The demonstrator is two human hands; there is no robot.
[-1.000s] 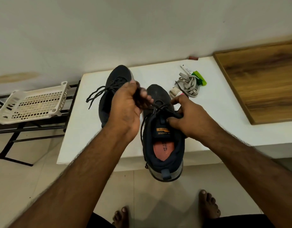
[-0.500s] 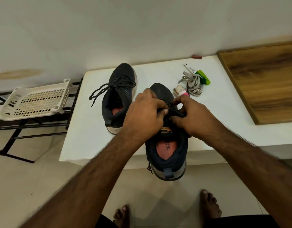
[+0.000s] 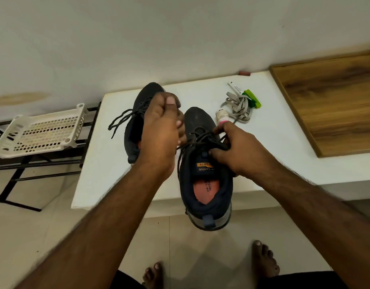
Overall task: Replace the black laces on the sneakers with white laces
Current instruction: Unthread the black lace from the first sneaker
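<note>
Near shoe (image 3: 205, 184) at frame centre, heel overhanging the table (image 3: 92, 167) edge; right hand (image 3: 238, 151) grips its laced tongue. Left hand (image 3: 161, 130), raised, pinches a black lace (image 3: 181, 146) drawn taut from it. White laces (image 3: 239, 106) lie bundled upper right; second shoe (image 3: 134, 126) behind the left hand.

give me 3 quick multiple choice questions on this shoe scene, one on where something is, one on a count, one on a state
1. Where do the pale laces lie?
A. on the white table, right of the sneakers
B. in the plastic basket
C. on the floor

2. How many sneakers show?
A. one
B. two
C. three

3. The near sneaker's black lace is:
A. fully removed
B. still threaded, being pulled
C. swapped for white

Answers:
1 A, the bundle sits on the table beside a green item.
2 B, the far sneaker lies behind the left hand.
3 B, both the left and right hand grip it.
</note>
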